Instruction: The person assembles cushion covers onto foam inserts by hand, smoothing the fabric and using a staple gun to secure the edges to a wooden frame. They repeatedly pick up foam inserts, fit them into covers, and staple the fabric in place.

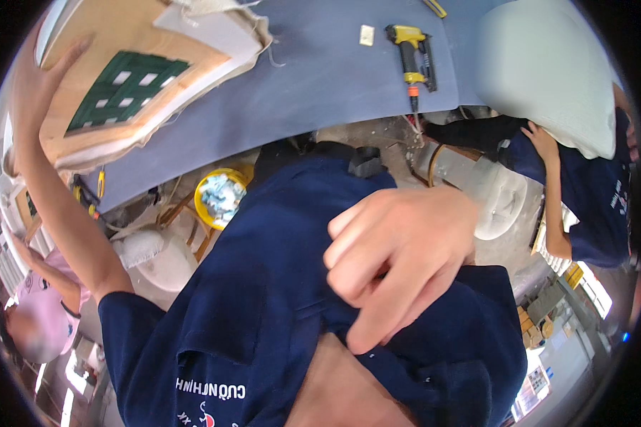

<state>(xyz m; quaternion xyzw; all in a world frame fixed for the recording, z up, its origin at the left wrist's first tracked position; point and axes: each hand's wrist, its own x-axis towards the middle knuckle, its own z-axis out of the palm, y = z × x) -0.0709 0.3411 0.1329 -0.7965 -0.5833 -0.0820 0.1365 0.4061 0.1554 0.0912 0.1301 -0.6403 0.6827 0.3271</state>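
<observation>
At the upper left, my left hand (39,89) lies against a wooden seat panel (114,43), thumb spread over the bare wood and the other fingers stretched toward the picture's rim. Crossed dark green webbing straps (124,89) fill the panel's opening, and pale frayed fabric (260,32) hangs along its edge. My right hand (406,256) is up before my chest, close to the open collar of my navy shirt (292,235). Its fingers are curled together; whatever they pinch, if anything, is hidden.
A yellow and black staple gun (410,60) with a hose lies on the blue-grey table (320,64), near a small pale block (367,35). Below stands a yellow bucket (201,203) of scraps. A co-worker (584,192) handles a white cushion (548,71) at right; another person (46,306) is at left.
</observation>
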